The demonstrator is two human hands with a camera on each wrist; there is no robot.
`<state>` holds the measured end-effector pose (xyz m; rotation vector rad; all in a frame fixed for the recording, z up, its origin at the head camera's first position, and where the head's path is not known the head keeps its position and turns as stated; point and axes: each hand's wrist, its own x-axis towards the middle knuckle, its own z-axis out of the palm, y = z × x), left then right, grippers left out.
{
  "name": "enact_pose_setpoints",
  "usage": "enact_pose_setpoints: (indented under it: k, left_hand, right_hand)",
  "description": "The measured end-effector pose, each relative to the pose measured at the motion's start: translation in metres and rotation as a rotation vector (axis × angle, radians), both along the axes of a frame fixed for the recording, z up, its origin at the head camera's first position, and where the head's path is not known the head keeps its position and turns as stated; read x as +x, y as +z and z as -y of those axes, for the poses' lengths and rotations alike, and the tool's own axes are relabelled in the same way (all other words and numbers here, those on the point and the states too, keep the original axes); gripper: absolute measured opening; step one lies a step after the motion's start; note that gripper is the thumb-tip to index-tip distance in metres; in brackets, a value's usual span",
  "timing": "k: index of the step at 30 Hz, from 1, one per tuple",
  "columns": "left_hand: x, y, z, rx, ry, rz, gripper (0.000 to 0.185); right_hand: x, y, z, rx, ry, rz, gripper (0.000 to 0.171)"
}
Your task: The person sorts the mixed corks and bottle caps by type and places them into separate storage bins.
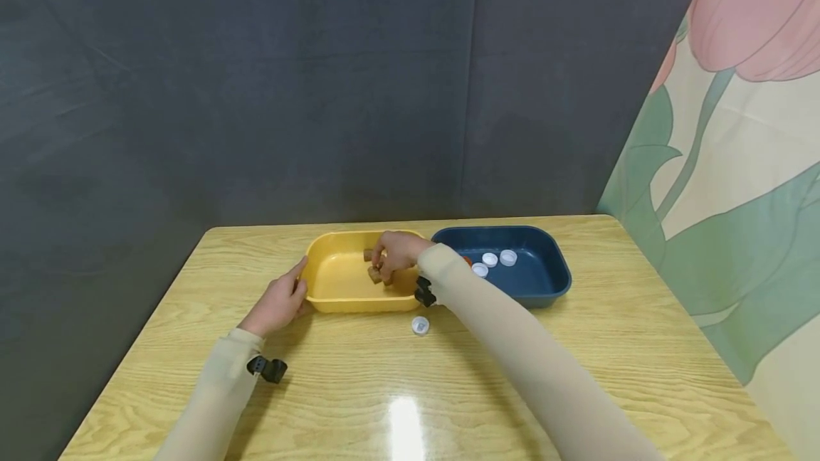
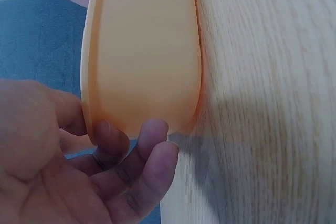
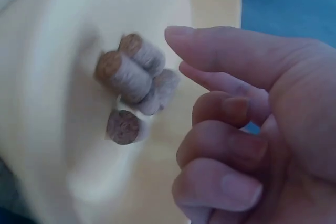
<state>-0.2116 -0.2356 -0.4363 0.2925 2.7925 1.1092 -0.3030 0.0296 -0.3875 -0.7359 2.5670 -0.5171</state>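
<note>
My left hand [image 1: 280, 302] holds the left end of the yellow tray [image 1: 359, 305], its thumb and fingers at the rim. In the left wrist view, curled fingers [image 2: 152, 156] lie against the tray's outer end. My right hand [image 1: 398, 251] is inside the tray on its right side, over several brown bottle corks [image 1: 374, 275]. In the right wrist view the corks [image 3: 126, 80] lie clustered beside the fingertips. Thumb and index finger stretch toward them with nothing between, while the other fingers curl loosely.
Right of the yellow tray stands a dark blue tray [image 1: 534, 276]. It contains white bottle caps [image 1: 508, 257] and something orange [image 1: 468, 260], partly hidden by the right sleeve. One white cap [image 1: 420, 325] lies on the wooden table [image 1: 346, 383] in front. A dark cloth [image 1: 359, 91] hangs behind.
</note>
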Motion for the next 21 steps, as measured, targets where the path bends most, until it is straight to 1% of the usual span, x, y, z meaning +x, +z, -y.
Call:
enact_pose_setpoints:
  k: [3, 6, 10, 13, 17, 21]
  left_hand:
    - [0.0, 0.0, 0.0, 0.001, -0.001, 0.003, 0.056]
    - [0.0, 0.0, -0.001, 0.007, -0.001, 0.004, 0.056]
    - [0.0, -0.001, 0.0, 0.014, -0.003, 0.002, 0.056]
    - [-0.001, -0.002, 0.0, 0.015, -0.003, 0.009, 0.056]
    - [0.0, -0.002, 0.001, 0.015, -0.001, 0.008, 0.056]
    - [0.0, 0.0, 0.0, 0.009, -0.004, -0.004, 0.056]
  right_hand:
    - [0.009, 0.002, -0.007, -0.059, 0.034, -0.032, 0.033]
    - [0.019, 0.003, -0.016, -0.162, 0.068, -0.057, 0.032]
    - [0.042, 0.005, -0.028, -0.325, 0.11, -0.057, 0.027]
    - [0.063, 0.004, -0.038, -0.39, 0.119, -0.024, 0.028]
    - [0.088, -0.004, -0.051, -0.428, 0.115, 0.026, 0.032]
    - [0.105, -0.021, -0.064, -0.481, 0.092, 0.057, 0.035]
